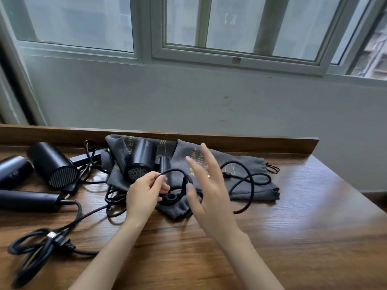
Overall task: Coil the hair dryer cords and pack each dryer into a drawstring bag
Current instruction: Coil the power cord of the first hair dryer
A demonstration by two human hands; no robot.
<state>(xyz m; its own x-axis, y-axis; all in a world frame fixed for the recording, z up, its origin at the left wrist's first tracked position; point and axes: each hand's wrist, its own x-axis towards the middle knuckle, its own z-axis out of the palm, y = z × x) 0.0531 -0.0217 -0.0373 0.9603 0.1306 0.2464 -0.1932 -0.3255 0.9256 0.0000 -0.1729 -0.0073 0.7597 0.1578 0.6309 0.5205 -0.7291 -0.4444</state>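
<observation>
cord (pixel 174 170): black, loose, uncoiled. One loop is raised above the bags at mid-counter. The rest trails toward the right edge over the right-hand bag, and one stretch curls off that bag's front onto the wood.
left hand (pixel 144 191): grip pinching the cord loop between thumb and fingertips, just in front of the centre dryer.
right hand (pixel 209 191): grip released, fingers spread and straight, holding nothing. It hovers over the bags just right of the loop and is motion-blurred; can't tell if it touches the cord.
centre dryer (pixel 142 160): black, lying on the bags near the back edge, mesh end facing the front.
drawstring bags: two, grey with gold lettering, flat and overlapping along the back edge — left bag (pixel 119 147), right bag (pixel 247 164). The right bag's string (pixel 273 168) is at its end nearest the right edge.
second dryer (pixel 52 164): black, toward the back-left corner, grille facing front, apart from the bags.
third dryer (pixel 12 170): cut off by the left edge, with a long dark handle (pixel 27 199) just in front of it.
bundled cord (pixel 37 248): coiled near the front-left corner, plug on top, and it runs back to that handle.
counter (pixel 293 237): brown wood grain with a raised back lip (pixel 251 141).
beyond: pale wall (pixel 188 97) — window (pixel 240 28) above it.
</observation>
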